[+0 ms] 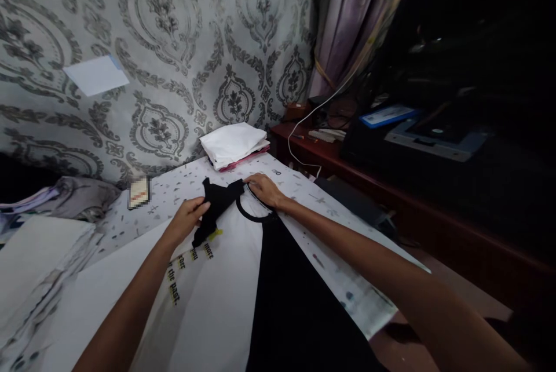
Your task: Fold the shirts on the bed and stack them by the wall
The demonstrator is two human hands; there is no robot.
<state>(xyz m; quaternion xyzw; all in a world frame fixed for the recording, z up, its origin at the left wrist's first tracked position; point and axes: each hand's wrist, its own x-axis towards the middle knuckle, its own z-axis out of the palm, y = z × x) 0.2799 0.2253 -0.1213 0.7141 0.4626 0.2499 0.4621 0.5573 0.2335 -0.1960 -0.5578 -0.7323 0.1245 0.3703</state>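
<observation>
Shirt (pixel 234 285), white panel left, black panel right, is laid out on the bed-like surface (pixel 299 181), collar (pixel 248 214) at the far end, near end cut off by the frame edge.

Handling, judged by eye: light, limp, thin knit. Not fragile, but easily creased; little slip expected. No stiffness to be counted on except maybe at the ribbed collar. Best taken at shoulder seams or sleeve ends, where fabric is doubled; mid-panel would just be bunched.

Left hand (pixel 185 221): edge of the black sleeve (pixel 219 201) is pinched between thumb and fingers. Right hand (pixel 264 189): fingers are curled over the shoulder beside the collar; whether cloth is gripped or only pressed cannot be told. Lettering (pixel 174 285) is printed on the white side, partly hidden by the left forearm.

Surface is covered by a pale sheet with scattered print. Folded white cloth (pixel 234 143) is stacked at the far edge, something red under it. Blurred small item (pixel 139 192) is set far left; grey clothes (pixel 87 201) and a white pile (pixel 39 250) are heaped along the left.

Room: dim. Damask-style wallpaper (pixel 174 70) far side, curtain (pixel 347 13) far right, dark red furniture (pixel 334 149) right, crossed by a white cable (pixel 299 123).
</observation>
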